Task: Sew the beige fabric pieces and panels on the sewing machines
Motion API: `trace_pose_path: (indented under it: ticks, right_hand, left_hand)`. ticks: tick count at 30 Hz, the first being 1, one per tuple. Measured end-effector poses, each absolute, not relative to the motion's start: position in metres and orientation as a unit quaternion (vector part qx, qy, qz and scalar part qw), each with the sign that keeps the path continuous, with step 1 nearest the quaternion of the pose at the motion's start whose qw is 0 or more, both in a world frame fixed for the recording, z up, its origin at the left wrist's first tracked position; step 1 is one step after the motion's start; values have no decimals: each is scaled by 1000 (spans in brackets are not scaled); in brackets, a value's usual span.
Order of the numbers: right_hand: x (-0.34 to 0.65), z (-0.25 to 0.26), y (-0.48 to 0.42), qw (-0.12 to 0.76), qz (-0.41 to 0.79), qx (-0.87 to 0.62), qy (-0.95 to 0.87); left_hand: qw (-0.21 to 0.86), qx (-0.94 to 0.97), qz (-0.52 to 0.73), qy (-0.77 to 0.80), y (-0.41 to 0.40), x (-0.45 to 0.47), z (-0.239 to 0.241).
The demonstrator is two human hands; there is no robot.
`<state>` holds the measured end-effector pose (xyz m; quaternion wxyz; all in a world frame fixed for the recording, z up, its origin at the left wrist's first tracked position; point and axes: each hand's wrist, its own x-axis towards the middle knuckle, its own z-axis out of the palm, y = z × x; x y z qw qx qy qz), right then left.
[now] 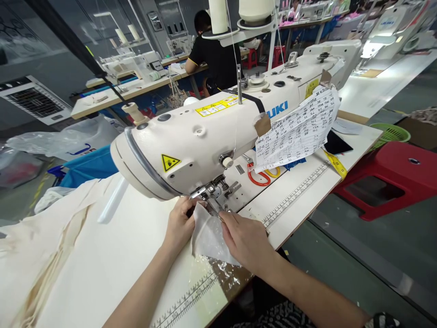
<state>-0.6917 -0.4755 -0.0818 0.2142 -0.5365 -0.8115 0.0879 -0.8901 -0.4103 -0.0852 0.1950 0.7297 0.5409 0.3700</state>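
A small piece of white fabric (210,236) lies beneath the needle area of a white sewing machine (191,136). My left hand (180,222) pinches the fabric's upper left edge, thumb against bent fingers, beside the machine head. On the other side, my right hand (246,240) has its fingers curled at the fabric's right edge, with the fingertips close to the metal presser foot (213,205). The needle tip and the exact place where it meets the fabric are hidden behind metal parts and fingers.
Scissors with red and yellow handles (259,176) lie behind the needle area. A handwritten sheet (297,130) is taped to the machine. Cream fabric (51,255) spreads at left. A red stool (392,182) stands right. A person in black (218,59) sits beyond.
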Motion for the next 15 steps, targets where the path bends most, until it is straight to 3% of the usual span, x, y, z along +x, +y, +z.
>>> trace_pose_path:
  ticks: [8,15]
  right_hand:
    - [-692,-81,-474,190,84,-537,-818]
    - [-691,-85,-475,224,94,-532,-811]
  left_hand:
    - [174,748,348,538,-410,-893,-87]
    - [199,731,360,544,-408,-894,-88]
